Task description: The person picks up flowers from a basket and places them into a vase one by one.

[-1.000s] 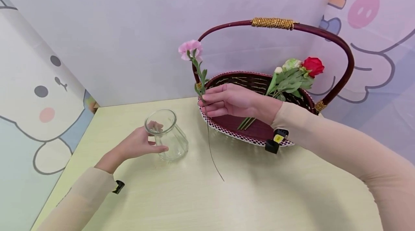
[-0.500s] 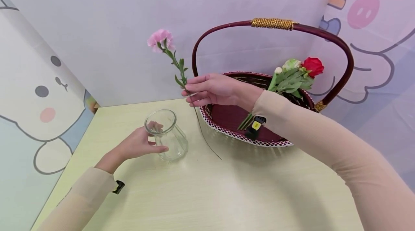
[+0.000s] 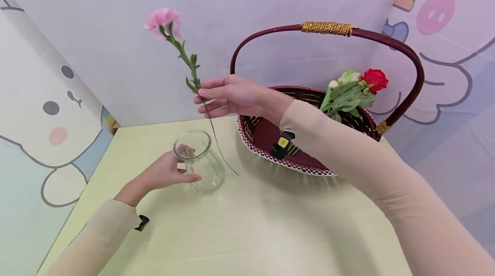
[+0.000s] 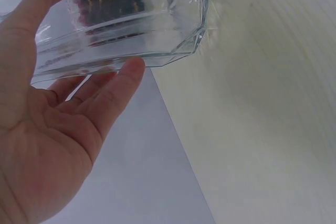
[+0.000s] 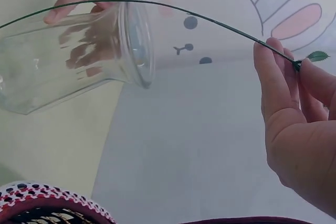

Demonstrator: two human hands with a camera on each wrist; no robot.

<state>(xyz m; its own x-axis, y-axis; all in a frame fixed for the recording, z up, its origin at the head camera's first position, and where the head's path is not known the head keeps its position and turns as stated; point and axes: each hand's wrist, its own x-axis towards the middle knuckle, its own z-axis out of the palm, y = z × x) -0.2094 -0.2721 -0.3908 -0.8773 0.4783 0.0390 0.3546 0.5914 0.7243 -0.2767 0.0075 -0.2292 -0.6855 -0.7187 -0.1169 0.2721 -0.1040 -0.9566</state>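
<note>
A clear glass vase (image 3: pixel 210 173) stands upright on the table, held round its side by my left hand (image 3: pixel 162 170). In the left wrist view, thumb and fingers (image 4: pixel 118 90) lie on opposite sides of the glass. Up and to the right of the vase, my right hand (image 3: pixel 239 97) pinches a pink carnation (image 3: pixel 164 22) by its stem, just below the leaves. The flower head leans up to the left. Its long thin stem (image 5: pixel 210 20) bends down beside the vase, outside the glass; in the right wrist view it crosses in front of the vase.
A dark red wicker basket (image 3: pixel 247 145) with a white-edged rim and a tall arched handle (image 3: pixel 402 48) stands at the right, behind the right forearm. A red rose (image 3: pixel 375 80) and pale green blooms (image 3: pixel 349 77) lie in it. Cartoon-printed curtains (image 3: pixel 185 87) back the pale table (image 3: pixel 239 233).
My right hand has moved left and slightly up from the basket, bringing the carnation towards the vase. The stem's lower end has come up near the vase's right side. My left hand has stayed still.
</note>
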